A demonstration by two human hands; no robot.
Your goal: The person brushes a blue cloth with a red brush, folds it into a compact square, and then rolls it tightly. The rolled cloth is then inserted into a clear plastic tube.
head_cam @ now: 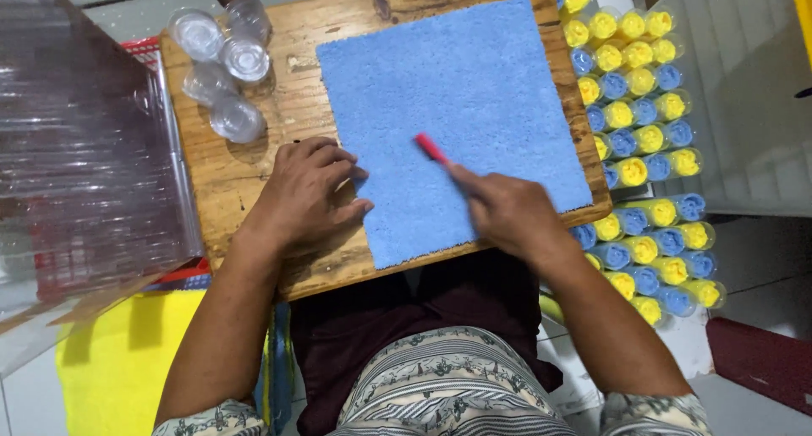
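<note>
On the near edge of the wooden board (245, 178), which lies across the person's lap, both hands are at work. The left hand (309, 195) rests flat with fingers spread, its fingertips pressing the left edge of the blue cloth (457, 106) that covers the middle of the board. The right hand (507, 212) sits on the cloth's near right part, closed around a thin red stick (432, 148) whose tip points up and left over the cloth. At the board's far left corner stand several small clear cups (224, 72), bunched together. Just beyond the board's right edge lie rows of blue and yellow capped tubes (643, 140). Left of the board rises a stack of clear plastic trays (80, 140).
</note>
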